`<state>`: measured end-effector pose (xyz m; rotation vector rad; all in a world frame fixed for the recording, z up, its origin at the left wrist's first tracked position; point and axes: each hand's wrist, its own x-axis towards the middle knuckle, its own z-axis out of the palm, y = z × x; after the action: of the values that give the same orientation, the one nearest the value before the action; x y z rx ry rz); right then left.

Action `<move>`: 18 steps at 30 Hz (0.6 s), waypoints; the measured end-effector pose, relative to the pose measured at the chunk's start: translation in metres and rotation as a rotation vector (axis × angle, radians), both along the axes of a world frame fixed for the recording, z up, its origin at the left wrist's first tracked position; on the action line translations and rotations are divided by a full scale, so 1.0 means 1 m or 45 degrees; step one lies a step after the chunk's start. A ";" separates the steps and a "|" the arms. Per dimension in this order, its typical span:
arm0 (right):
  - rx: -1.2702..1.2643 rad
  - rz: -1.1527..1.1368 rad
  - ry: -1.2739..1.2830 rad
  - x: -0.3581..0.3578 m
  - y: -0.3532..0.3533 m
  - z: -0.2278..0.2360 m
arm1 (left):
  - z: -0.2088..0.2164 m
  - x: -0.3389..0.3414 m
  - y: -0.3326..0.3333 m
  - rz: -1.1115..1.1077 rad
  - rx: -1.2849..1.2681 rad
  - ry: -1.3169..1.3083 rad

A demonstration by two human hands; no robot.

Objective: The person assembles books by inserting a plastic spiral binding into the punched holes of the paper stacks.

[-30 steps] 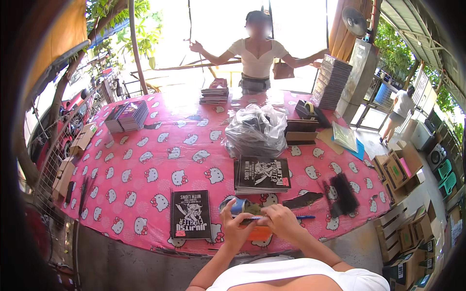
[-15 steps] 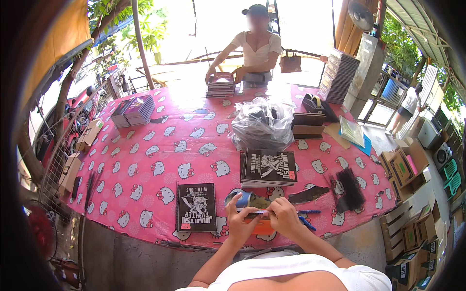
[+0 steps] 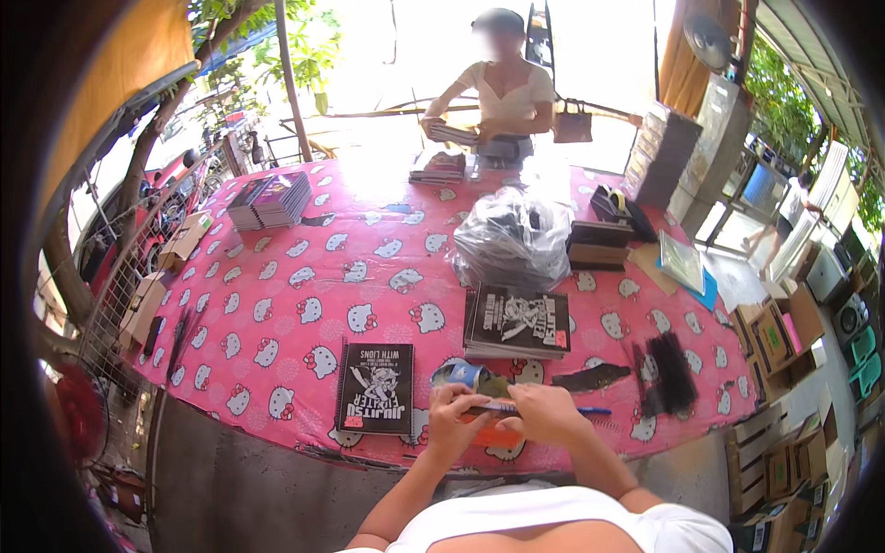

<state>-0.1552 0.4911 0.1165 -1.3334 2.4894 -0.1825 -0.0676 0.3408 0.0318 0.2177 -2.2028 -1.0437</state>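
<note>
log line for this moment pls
left hand and right hand: both on small orange item at table edge | black booklet left of hands | booklet stack behind

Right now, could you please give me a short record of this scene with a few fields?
setting: outdoor table with a pink patterned cloth
left hand: holds one end of a small orange item at the near edge
right hand: grips the same item from the other side
beside the hands: black booklet, tape roll, blue pen
mid table: stack of black booklets, clear plastic bag
far side: another person handling a stack of booklets
</note>
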 end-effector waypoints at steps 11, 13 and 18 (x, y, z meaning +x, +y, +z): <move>0.032 -0.027 -0.041 -0.007 -0.010 -0.006 | 0.016 -0.004 -0.003 -0.165 0.201 -0.117; 0.110 -0.036 -0.082 -0.007 -0.017 -0.006 | 0.017 0.005 -0.011 -0.013 0.058 0.008; -0.011 0.008 -0.072 -0.004 -0.019 -0.011 | 0.002 0.001 -0.018 -0.132 0.437 -0.072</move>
<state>-0.1588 0.4723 0.1052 -1.3207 2.4400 -0.2261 -0.0668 0.3225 0.0335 0.2899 -2.0906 -1.4888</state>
